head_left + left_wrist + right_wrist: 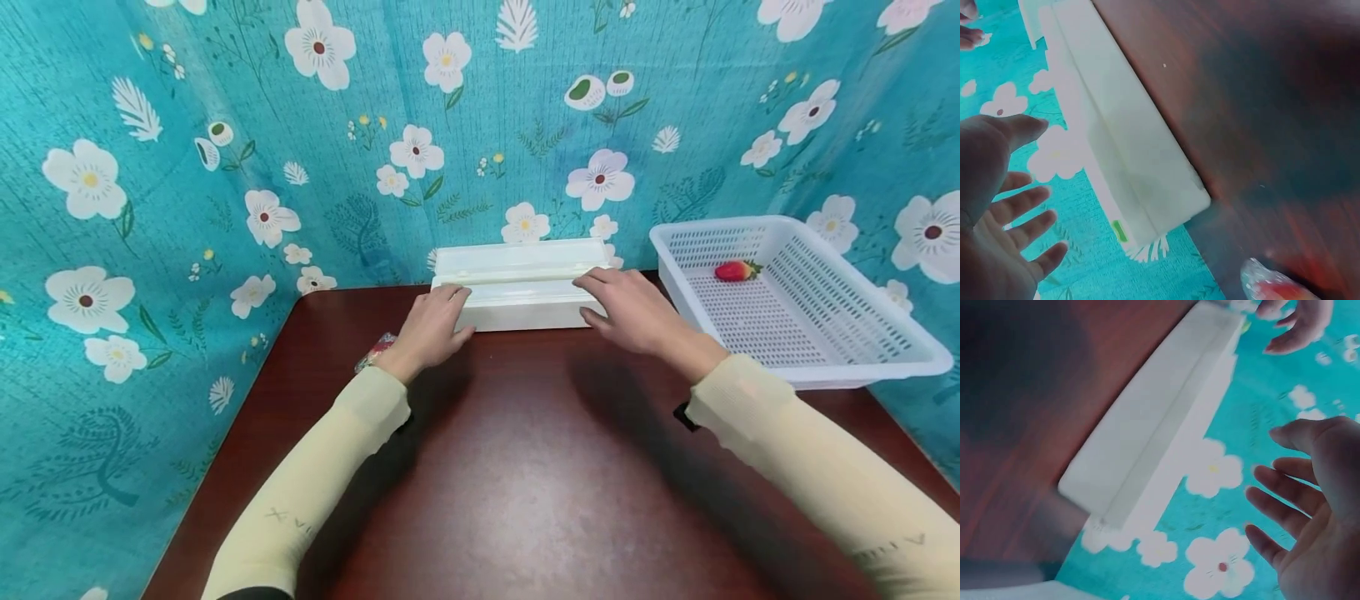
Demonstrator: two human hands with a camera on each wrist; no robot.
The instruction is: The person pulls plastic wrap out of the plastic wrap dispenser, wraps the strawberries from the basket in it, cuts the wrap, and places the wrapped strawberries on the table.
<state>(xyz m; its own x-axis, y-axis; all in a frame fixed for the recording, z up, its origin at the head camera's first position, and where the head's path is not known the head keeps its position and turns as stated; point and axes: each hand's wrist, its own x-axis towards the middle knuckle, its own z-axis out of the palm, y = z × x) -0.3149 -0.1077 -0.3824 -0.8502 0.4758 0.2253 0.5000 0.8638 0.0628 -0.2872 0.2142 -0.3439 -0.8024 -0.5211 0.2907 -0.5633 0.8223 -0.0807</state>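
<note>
The long white box lies at the far edge of the tabletop, its long axis running left to right across the person's reach, with a pale flap, apparently its raised lid, standing along its back side. The left hand is over the box's left end and the right hand over its right end, so the length spans between them and neither is clearly nearer. Both hands are empty, fingers spread and slightly bent; the wrist views suggest they hang clear of the box, though light contact at the ends is hard to rule out. Left of the box and closer to the person is a small shiny packet; to its right stands a white basket holding a strawberry.
</note>
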